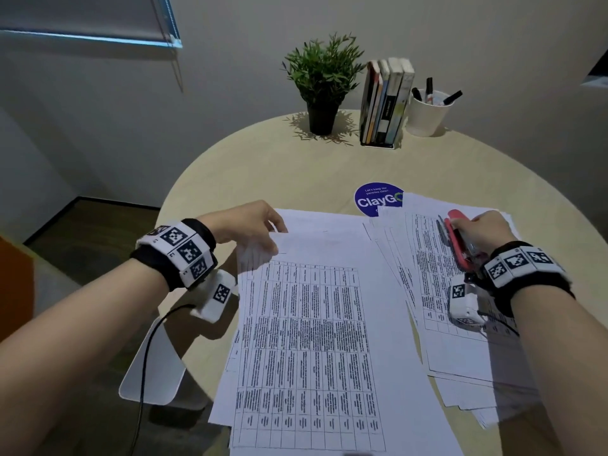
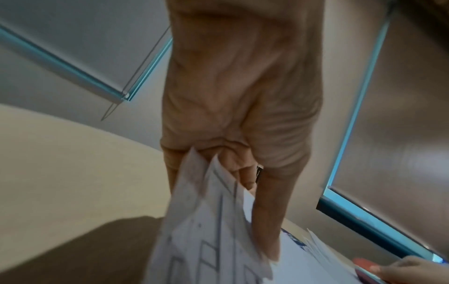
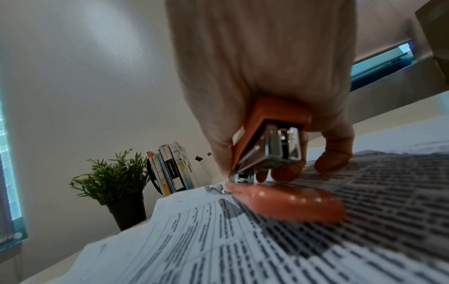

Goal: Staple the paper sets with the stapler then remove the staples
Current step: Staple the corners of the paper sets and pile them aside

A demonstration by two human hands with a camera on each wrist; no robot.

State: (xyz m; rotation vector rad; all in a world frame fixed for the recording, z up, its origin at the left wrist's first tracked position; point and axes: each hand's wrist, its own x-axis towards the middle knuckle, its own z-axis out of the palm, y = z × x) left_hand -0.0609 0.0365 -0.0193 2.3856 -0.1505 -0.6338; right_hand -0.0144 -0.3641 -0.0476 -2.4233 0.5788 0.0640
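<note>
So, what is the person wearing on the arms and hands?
Both hands, left hand and right hand, are bare, with no sleeves. Each wrist has a black band covered by white blocks with black square markers, and a small white camera box beneath, with a black cable.

Right hand (image 3: 262,80) is gripping the orange stapler (image 3: 277,153), its base lying on printed paper sheets (image 3: 267,249), while a potted plant (image 3: 114,184), upright books (image 3: 170,167) and a white cup (image 3: 206,165) are standing beyond.

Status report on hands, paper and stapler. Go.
Left hand pinches paper set by top-left corner. Right hand grips red stapler over side stack. Nothing blocking.
</note>
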